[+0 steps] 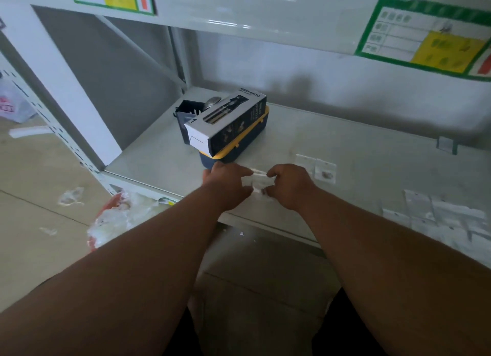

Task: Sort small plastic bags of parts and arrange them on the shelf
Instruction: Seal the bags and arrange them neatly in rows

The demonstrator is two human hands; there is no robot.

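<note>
Both hands meet over the front of the grey shelf (345, 148). My left hand (225, 185) and my right hand (288, 186) each pinch an end of a small clear plastic bag (259, 181) held between them, low over the shelf. Two small bags (316, 167) lie flat just behind my right hand. A loose heap of several small bags (446, 217) lies on the shelf at the front right.
A spray bottle box (225, 121) rests on a blue and yellow case (239, 148) behind my left hand, with a dark organiser (190, 108) behind it. A red and white plastic bag (117, 217) and scraps lie on the floor at left. An upper shelf hangs overhead.
</note>
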